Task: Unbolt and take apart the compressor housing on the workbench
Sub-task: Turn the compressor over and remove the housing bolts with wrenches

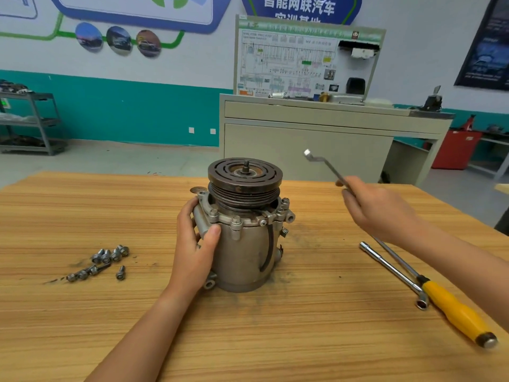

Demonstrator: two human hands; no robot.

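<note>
Left hand (pixel 195 244) masked the left flank of the compressor housing (pixel 245 249), whose rear face was out of sight. The lower shaft of the offset wrench (pixel 325 164) vanished inside the right hand (pixel 382 210). Both forearms, the right one hiding the tip of the screwdriver (pixel 454 310), and the worktop (pixel 275 340) ran past the frame edges. Print on the diagram board (pixel 289 64) was too small to read. The bolts (pixel 102 261) overlapped, so their count was uncertain.
</note>
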